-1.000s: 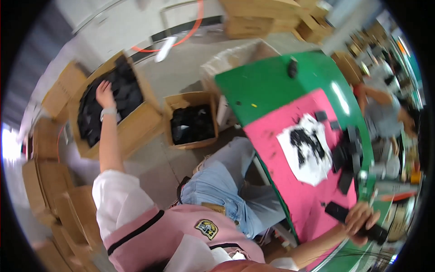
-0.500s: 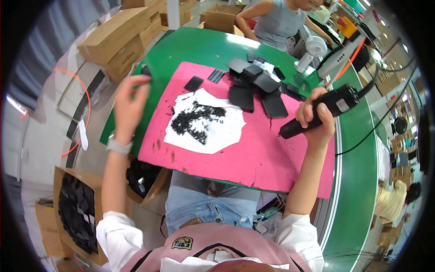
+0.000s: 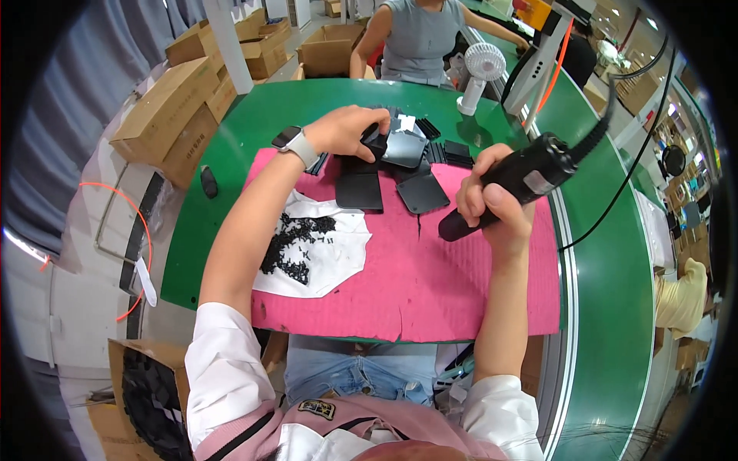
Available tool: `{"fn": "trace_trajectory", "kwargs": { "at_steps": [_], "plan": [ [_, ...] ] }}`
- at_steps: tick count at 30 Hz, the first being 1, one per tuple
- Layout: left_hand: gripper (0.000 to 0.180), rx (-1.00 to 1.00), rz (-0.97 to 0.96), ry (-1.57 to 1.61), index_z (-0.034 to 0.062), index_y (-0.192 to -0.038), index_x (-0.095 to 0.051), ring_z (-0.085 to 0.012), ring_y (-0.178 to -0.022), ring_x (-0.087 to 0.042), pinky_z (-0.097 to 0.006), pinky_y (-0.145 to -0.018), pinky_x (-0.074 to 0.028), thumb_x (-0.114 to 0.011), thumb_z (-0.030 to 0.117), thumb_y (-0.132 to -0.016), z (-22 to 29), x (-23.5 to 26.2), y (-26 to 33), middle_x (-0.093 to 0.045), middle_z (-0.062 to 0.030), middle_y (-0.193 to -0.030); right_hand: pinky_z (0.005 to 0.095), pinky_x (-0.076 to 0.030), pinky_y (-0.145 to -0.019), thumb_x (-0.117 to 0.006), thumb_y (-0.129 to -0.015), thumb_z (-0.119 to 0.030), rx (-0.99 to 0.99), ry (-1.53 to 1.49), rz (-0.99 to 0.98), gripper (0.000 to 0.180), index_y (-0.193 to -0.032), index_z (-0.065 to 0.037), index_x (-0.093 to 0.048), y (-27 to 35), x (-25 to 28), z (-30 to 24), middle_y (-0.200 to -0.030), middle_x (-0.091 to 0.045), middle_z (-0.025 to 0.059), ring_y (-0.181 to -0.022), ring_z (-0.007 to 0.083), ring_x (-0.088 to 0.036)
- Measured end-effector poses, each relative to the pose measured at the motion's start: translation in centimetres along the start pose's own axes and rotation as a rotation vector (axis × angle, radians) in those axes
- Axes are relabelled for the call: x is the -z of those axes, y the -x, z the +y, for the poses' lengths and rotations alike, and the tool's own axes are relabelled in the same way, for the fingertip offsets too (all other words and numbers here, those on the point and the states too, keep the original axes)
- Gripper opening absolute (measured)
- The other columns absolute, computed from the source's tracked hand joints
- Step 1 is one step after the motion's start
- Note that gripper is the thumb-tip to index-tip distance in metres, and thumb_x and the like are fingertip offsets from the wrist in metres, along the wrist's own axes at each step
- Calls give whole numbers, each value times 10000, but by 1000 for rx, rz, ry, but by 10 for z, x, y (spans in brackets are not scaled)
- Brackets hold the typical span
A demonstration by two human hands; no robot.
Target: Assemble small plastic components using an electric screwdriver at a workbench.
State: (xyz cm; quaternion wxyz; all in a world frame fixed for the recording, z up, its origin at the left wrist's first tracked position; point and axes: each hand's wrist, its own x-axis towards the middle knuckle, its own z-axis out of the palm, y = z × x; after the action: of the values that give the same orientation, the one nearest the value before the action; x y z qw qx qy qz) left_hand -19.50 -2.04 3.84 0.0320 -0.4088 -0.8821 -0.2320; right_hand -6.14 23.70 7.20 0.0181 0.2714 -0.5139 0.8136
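My right hand (image 3: 498,201) is wrapped round a black electric screwdriver (image 3: 530,175), its tip pointing down and left above the pink mat (image 3: 438,276). At the pile of flat black plastic parts, the fingers of my left hand (image 3: 347,132) close on a black plastic part (image 3: 374,144). Two flat black panels, one squarish (image 3: 359,190) and one angled (image 3: 423,194), lie at the pile's near side. On a white sheet (image 3: 338,261) left of the screwdriver lies a heap of small black screws (image 3: 288,250); my left forearm passes over its left edge.
A small dark oblong object (image 3: 208,183) lies on the green table (image 3: 231,146) at the left. A white fan (image 3: 483,65) stands at the far right. Across the table sits another person (image 3: 419,38). Cardboard boxes (image 3: 165,115) stack beyond the left edge. The screwdriver's cable (image 3: 603,123) runs up right.
My left hand has moved from the table's left side rightward to the pile and taken hold of a black part. My right hand keeps the screwdriver. The whole view has shifted.
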Motion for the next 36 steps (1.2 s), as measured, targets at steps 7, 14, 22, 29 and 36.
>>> {"fn": "trace_trajectory", "kwargs": {
  "at_steps": [7,14,22,29,36],
  "plan": [
    [473,-14,139,136,72,-971,-562,-301,-878,-599,-364,-778,-469,-794,223,-588,87,17,65,-620,-92,-949,266,-428,-384,-798,-749,-262,143,-421,-862,398,-968,-50,-543,-11,5,-22,-549,-576,34,-438,163,-574],
    [499,-75,-26,14,72,-999,-549,-280,-954,-578,-401,-775,-454,-772,291,-610,148,-44,124,-586,-98,-999,306,-361,-361,-732,-782,-52,210,-658,-952,201,-799,70,-573,13,-19,-53,-547,-534,130,-393,214,-493],
    [158,352,420,-212,20,-830,-631,-277,-792,-547,-374,-688,-457,-704,91,-709,118,-32,160,-550,-94,-816,301,-376,-360,-787,-724,-77,102,-507,-954,275,-797,81,-574,2,-21,-36,-552,-526,107,-392,221,-493],
    [158,451,443,-155,-7,-788,-595,-280,-802,-542,-371,-683,-440,-707,43,-689,96,-39,174,-541,-99,-784,292,-416,-382,-801,-715,-114,113,-401,-984,311,-857,28,-563,0,-24,-29,-573,-567,81,-409,200,-538],
    [117,506,602,-127,8,-754,-568,-285,-700,-544,-377,-613,-432,-673,62,-750,98,-38,174,-542,-105,-709,280,-403,-384,-823,-689,-173,90,-443,-950,380,-837,57,-559,-1,-23,-19,-559,-542,95,-415,195,-514]
  ]
}}
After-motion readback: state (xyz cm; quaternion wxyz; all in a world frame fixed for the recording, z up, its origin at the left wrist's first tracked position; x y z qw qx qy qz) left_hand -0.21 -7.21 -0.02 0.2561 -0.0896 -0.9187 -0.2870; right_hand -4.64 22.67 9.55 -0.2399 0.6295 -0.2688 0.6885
